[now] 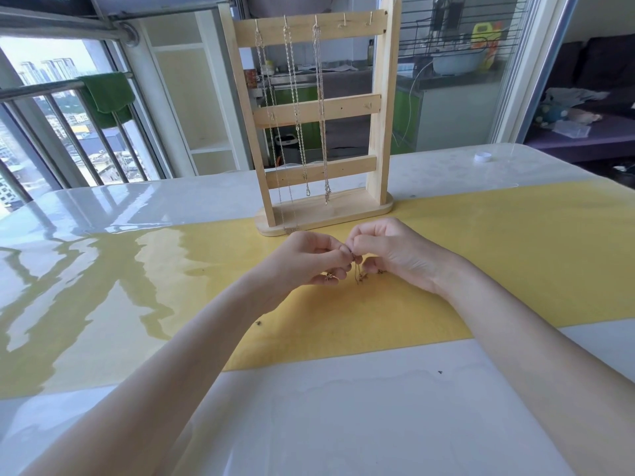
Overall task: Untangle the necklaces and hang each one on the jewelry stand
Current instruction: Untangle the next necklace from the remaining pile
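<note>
Both hands work close together just above the yellow strip of the glossy white table (343, 407), a little in front of the pale wooden jewelry stand with 3 crossbars (379, 108); the left hand (309, 259) has its fingers curled and pinches a thin dark tangled necklace chain (359, 274) between thumb and forefinger; the right hand (395, 252) is curled in the same way and pinches the same chain just beside it, so the fingertips almost touch. A short part of the chain hangs down between the hands, and a small piece shows under the left fingers; the knot itself is too small to see clearly.

On the stand, 3 silver chains (295, 97) already hang from the top hooks, and 2 hooks at the right of the top bar look free.

The step in hand seems to be the loosening of the knot; to do it well, the grip should stay light and the hands should pull apart slowly, because a hard pull will probably tighten the tangle; it is better to hold the knot slack and tease 1 loop open with the fingernails; then 1 end can be drawn through and carried to a free hook.
</note>
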Motion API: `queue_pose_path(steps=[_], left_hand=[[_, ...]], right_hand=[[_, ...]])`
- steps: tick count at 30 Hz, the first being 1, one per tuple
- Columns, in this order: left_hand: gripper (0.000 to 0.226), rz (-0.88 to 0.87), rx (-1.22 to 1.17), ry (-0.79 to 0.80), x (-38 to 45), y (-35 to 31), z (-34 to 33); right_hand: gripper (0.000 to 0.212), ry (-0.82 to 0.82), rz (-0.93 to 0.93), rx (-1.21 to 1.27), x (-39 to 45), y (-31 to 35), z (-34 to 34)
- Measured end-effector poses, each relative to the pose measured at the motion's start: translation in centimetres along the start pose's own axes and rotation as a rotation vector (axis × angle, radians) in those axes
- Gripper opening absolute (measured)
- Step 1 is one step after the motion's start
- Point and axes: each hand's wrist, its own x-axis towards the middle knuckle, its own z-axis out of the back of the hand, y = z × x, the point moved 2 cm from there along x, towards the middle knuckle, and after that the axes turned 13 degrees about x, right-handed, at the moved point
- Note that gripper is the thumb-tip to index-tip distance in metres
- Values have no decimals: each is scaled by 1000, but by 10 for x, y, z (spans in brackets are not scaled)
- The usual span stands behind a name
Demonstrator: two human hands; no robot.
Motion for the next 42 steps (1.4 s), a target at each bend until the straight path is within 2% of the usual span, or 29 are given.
queue_pose_path(steps=[4,10,12,16,20,24,28,33,39,42], left_hand=[[16,-8,25,-22,0,-1,-1],[23,-10,-131,-109,1,-1,1],[25,-4,-132,-145,2,0,1],[19,39,-218,-90,3,3,1],[15,91,-369,-102,4,7,3],[15,111,-429,-169,5,9,5],[16,84,-342,-201,5,9,6],[20,2,-31,-259,6,8,3],[21,-114,26,-224,8,4,-2],[26,-187,145,-241,7,2,-4]], right_hand=[[11,3,-1,31,0,0,1],[11,39,-32,8,-1,-1,0],[9,13,-25,4,-1,-2,0],[16,-73,24,-3,0,-1,4],[8,-146,83,9,-1,3,6],[6,-119,107,-34,-3,8,2],[7,-99,117,-128,-3,8,-3],[17,-55,14,-175,-2,3,-4],[27,-7,-118,159,-1,-1,-5],[34,-60,-144,189,1,-3,-8]])
